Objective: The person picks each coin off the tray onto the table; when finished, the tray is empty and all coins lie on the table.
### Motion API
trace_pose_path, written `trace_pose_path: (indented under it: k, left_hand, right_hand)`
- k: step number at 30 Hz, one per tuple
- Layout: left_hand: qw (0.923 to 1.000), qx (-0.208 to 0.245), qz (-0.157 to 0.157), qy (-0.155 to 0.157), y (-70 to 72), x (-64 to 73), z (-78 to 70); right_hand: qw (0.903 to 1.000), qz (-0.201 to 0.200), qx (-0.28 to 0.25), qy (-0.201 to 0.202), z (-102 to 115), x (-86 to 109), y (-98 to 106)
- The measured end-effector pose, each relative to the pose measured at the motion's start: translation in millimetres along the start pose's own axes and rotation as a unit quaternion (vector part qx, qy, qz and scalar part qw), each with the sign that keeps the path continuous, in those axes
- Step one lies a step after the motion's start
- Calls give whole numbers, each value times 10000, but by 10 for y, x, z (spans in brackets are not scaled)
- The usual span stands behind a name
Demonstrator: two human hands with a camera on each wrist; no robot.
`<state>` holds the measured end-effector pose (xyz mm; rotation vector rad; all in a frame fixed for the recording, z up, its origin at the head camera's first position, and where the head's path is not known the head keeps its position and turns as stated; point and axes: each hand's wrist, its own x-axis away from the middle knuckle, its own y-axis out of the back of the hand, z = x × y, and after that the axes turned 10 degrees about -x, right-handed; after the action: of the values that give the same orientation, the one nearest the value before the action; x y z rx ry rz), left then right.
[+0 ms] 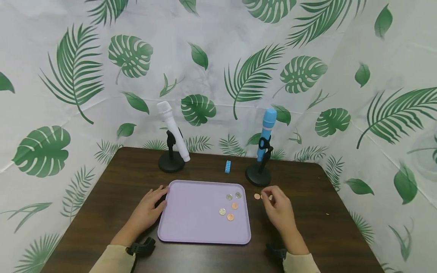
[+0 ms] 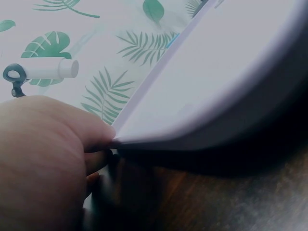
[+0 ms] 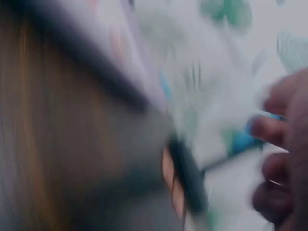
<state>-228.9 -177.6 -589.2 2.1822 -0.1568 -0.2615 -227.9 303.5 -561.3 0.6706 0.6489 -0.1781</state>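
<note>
On a dark bench (image 1: 116, 189), a lilac tray (image 1: 191, 212), likely light and stiff, is touched at its rim by the left hand's (image 1: 146, 210) extended fingers. Behind are set a white microphone (image 1: 174, 127) and a blue microphone (image 1: 268, 123), whose stand (image 1: 258, 176) may crowd the reach. Coins (image 1: 230, 217), probably slippery and best pinched edgewise, are scattered on the tray and right of it, by the right hand's (image 1: 279, 210) narrowed fingers; whether one is held cannot be told.
</note>
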Motion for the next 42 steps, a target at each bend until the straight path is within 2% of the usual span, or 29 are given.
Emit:
trace_pose_path:
  k: [1,3,5,7,10,14,20,26,32,36,37,39,42]
  left_hand:
    - [10000,11,0,-11,-1,6,-1]
    - [10000,12,-29,0,-5,12,-2]
    - [10000,-1,-44,20,-6,14,-4]
    - [10000,-4,-28,19,-6,13,-4]
    - [10000,14,-18,53,-7,8,6]
    - [10000,43,-36,43,-6,11,23]
    - [9999,63,-77,-46,-21,27,13]
    - [9999,100,-74,76,-11,38,4]
    - [9999,103,20,98,-18,5,20]
    - [9998,101,57,145,-35,-18,40]
    - [9998,93,57,141,-38,-21,44]
    - [9998,98,54,149,-41,-22,50]
    - [9999,108,23,82,-33,-18,52]
  right_hand:
    - [9990,431,-121,84,104,-23,-51]
    - [9913,1305,-146,-70,295,-86,-150]
    - [9773,2071,141,-434,447,-157,-238]
    - [9606,2608,448,-850,547,-226,-318]
    - [9385,3097,752,-1329,602,-298,-429]
    - [9280,3257,858,-1591,581,-334,-555]
    - [9253,3192,889,-1842,578,-332,-645]
    - [9249,3076,707,-2118,574,-343,-683]
    - [9348,2307,-103,-2699,424,-250,-719]
    - [9441,1668,-876,-2706,272,-195,-698]
    - [9439,1463,-1152,-2728,228,-178,-682]
    - [9373,1035,-1769,-2819,138,-136,-634]
    - [9113,407,-2702,-3079,35,-62,-531]
